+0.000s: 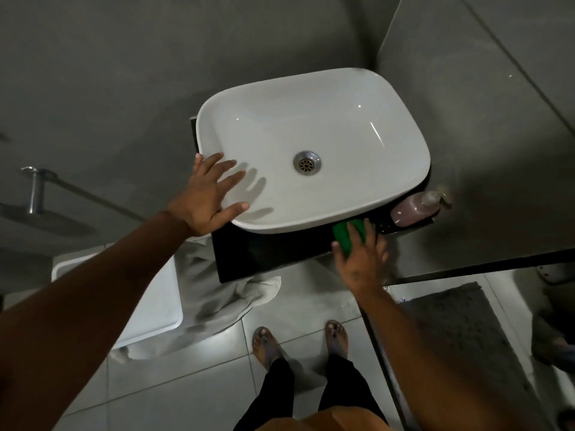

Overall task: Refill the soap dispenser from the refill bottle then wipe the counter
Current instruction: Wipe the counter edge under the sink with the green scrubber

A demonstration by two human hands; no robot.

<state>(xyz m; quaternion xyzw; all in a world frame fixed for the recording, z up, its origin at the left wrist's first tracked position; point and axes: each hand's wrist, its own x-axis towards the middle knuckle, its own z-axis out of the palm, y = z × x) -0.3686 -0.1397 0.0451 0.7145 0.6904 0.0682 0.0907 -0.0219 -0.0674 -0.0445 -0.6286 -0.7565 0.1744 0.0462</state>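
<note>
The soap dispenser (415,207), filled with pinkish liquid, stands at the far right corner of the black desk (267,253), just right of the white basin (401,144) and against the grey wall (466,119). Near it the right hand (362,259) presses a green cloth (347,233) flat onto the desk's right end, fingers laid over it. The left hand (207,195) lies spread on the basin's near left rim, and a white towel (224,293) hangs below the desk over the tiled floor (193,368).
</note>
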